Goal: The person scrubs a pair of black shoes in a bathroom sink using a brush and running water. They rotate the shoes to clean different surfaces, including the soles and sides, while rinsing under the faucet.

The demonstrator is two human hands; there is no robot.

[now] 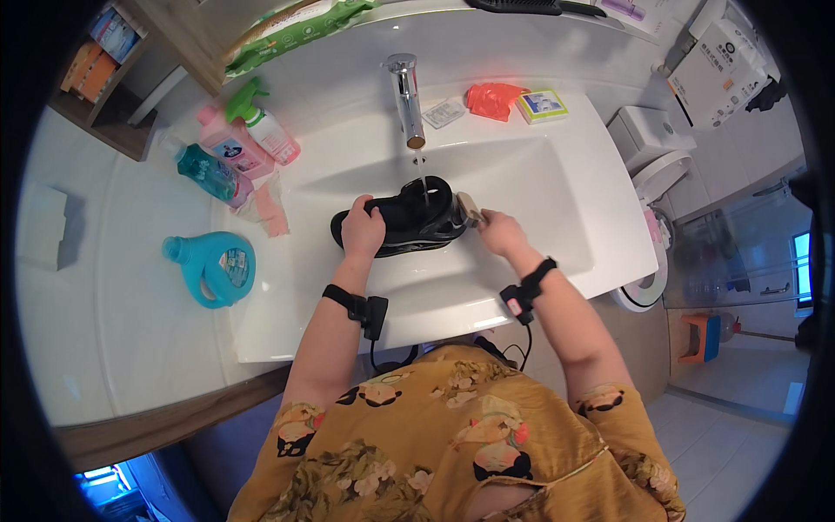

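A black shoe (408,218) lies on its length across the white sink basin, its toe to the left and its heel to the right. My left hand (363,228) grips the shoe near the toe, thumb on top. Between the fingers of my right hand (501,233) is a brush (468,209) with a light-coloured body, held against the heel. Water runs from the chrome faucet (408,104) into the shoe's opening. The brush's bristle side is hard to make out.
Left of the basin stand a blue detergent jug (218,269), a teal bottle (212,171), a pink bottle (236,145) and a green-topped spray bottle (269,130). A crumpled cloth (269,207) lies beside them. Behind the basin are a red plastic wrapper (494,100) and a small box (543,106).
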